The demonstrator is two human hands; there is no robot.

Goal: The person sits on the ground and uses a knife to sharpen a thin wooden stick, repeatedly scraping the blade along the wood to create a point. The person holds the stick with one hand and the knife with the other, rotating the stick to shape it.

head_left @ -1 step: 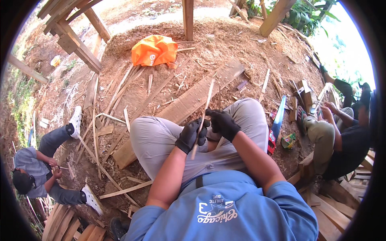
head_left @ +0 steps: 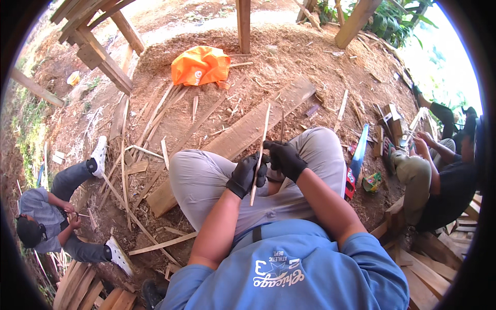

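I sit with grey-trousered knees (head_left: 206, 175) drawn up, both hands in black gloves above my lap. My left hand (head_left: 248, 174) is closed around a long thin pale wooden strip (head_left: 263, 137) that rises steeply away from me, with its lower end poking out below the fist. Just to the right and touching it, my right hand (head_left: 287, 159) grips a thin dark blade-like stick (head_left: 282, 126) that points upward beside the strip. What the dark stick is exactly I cannot tell.
A long plank (head_left: 243, 132) lies on the dirt beyond my knees, among scattered strips and offcuts. An orange bag (head_left: 200, 64) lies farther off. One person (head_left: 46, 217) sits at left working strips, another person (head_left: 439, 175) at right. Wooden posts (head_left: 243, 26) stand behind; stacked slats (head_left: 77, 289) lower left.
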